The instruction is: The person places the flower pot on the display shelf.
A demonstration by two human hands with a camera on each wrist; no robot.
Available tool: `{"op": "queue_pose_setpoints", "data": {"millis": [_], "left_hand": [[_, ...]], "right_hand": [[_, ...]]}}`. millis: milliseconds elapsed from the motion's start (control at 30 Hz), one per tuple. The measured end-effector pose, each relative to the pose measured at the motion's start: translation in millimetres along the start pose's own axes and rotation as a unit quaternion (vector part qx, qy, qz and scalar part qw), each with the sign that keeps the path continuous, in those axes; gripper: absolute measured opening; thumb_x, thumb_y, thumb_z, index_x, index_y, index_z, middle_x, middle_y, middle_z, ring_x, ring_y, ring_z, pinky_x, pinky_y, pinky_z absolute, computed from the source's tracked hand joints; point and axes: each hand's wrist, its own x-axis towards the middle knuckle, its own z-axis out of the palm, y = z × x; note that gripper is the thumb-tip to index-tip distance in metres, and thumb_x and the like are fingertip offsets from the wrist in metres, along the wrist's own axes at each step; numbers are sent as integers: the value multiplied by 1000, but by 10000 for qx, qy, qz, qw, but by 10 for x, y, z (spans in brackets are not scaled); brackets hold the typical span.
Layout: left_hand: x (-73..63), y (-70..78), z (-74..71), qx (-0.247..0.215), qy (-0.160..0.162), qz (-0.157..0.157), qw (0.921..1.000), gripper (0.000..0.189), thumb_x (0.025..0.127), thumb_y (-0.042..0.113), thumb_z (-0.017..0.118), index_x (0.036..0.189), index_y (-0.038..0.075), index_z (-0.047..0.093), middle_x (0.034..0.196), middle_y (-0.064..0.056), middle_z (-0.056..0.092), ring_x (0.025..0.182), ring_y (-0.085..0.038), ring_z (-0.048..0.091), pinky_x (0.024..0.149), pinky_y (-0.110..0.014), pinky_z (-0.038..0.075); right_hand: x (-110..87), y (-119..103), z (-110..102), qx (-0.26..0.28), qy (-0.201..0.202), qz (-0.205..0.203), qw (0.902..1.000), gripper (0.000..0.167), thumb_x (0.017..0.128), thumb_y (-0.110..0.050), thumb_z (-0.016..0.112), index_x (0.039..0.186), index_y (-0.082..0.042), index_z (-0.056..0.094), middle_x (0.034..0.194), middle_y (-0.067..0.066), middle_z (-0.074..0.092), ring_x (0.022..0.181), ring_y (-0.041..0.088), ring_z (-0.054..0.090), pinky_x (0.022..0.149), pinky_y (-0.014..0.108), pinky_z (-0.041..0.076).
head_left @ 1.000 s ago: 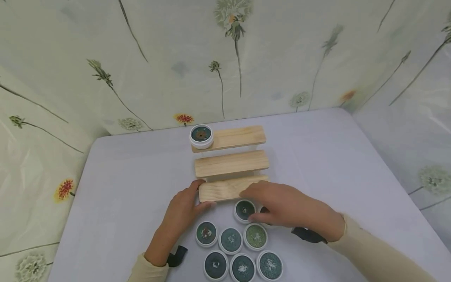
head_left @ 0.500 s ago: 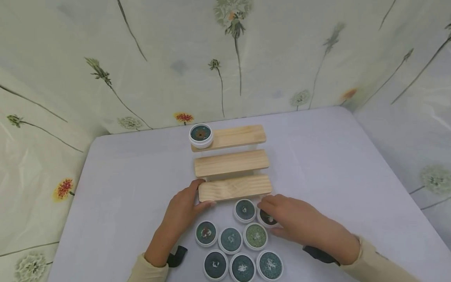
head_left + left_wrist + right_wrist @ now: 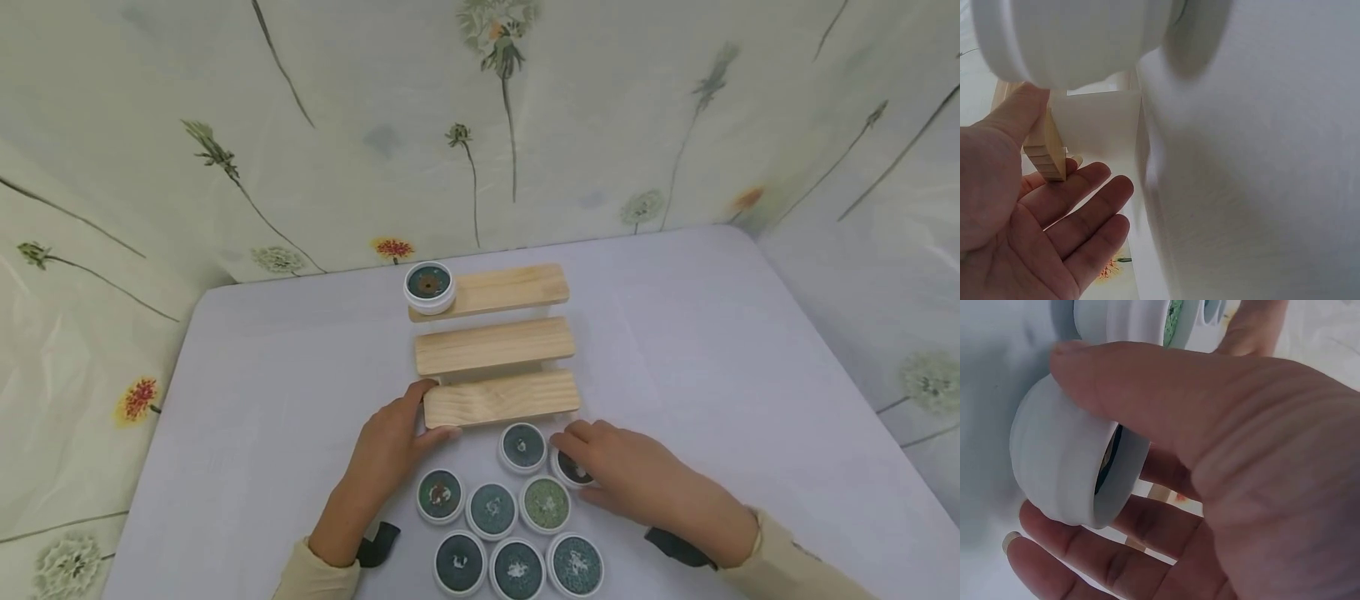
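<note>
A three-tier stand of pale wooden boards stands mid-table. My left hand (image 3: 386, 446) holds the left end of its front board (image 3: 502, 400). In the left wrist view the thumb lies on one side of the wooden board (image 3: 1046, 156) and the fingers on the other. My right hand (image 3: 641, 475) grips a small white round pot (image 3: 572, 468) with a dark top, right of the front rows. The right wrist view shows this white pot (image 3: 1054, 450) between thumb and fingers, apparently standing on the table. My hand hides part of its top.
Several similar white pots stand close together before the stand, among them a green-topped one (image 3: 546, 503) and a dark-topped one (image 3: 522, 447). Another pot (image 3: 429, 287) sits on the left end of the back board (image 3: 513, 287). A flowered cloth (image 3: 337, 125) hangs behind the table.
My right hand has moved from the right part of the front board, down and right, onto the dark-topped pot. The left hand has stayed on the board.
</note>
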Motion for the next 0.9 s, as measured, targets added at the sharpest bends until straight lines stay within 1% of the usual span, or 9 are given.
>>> {"op": "queue_pose_setpoints", "data": {"millis": [67,267,400,567,667,767,900], "left_hand": [[0,-11,4,27,20,36,10000,72,85,40,86,143,13,54,116,-15,74,105,-32,72,85,-51,58],[1,-11,5,9,23,23,10000,73,85,42,86,144,13,53,116,-15,74,105,-32,72,85,-52,59],[9,-16,4,-36,22,-11,10000,73,85,41,86,144,14,53,116,-14,74,104,-31,73,84,-51,58],[15,-30,1,-16,42,-20,10000,73,86,40,86,145,14,52,115,-15,74,103,-32,73,83,-52,58],[9,-36,3,40,55,-38,10000,73,85,41,86,145,15,53,114,-15,75,103,-32,73,83,-52,58],[5,-40,8,62,84,18,9999,73,85,42,86,144,14,54,114,-14,75,102,-32,73,83,-52,58],[9,-36,25,76,81,85,9999,72,85,43,86,143,14,54,115,-14,75,102,-32,73,83,-52,58]], "right_hand": [[-8,0,13,22,-81,86,9999,61,77,-18,93,130,-10,64,105,0,63,85,15,60,65,31,55],[-29,11,36,64,-278,270,9992,62,79,-21,92,133,-10,63,109,1,64,89,15,61,70,32,57],[-41,33,35,129,-234,299,9992,65,81,-23,91,136,-7,61,113,3,65,95,19,65,76,37,59],[-42,55,7,127,29,217,9997,66,82,-24,90,136,-4,58,114,4,64,99,21,65,80,38,60],[-24,54,-41,85,247,105,9996,68,83,-26,89,139,-6,56,117,3,63,103,19,64,82,37,60],[11,60,-105,55,497,-26,9987,69,85,-30,88,142,-9,54,123,3,61,108,18,62,86,37,60],[59,106,-177,164,841,-247,9960,66,87,-35,85,141,-10,57,122,2,59,103,13,59,83,33,59]]}}
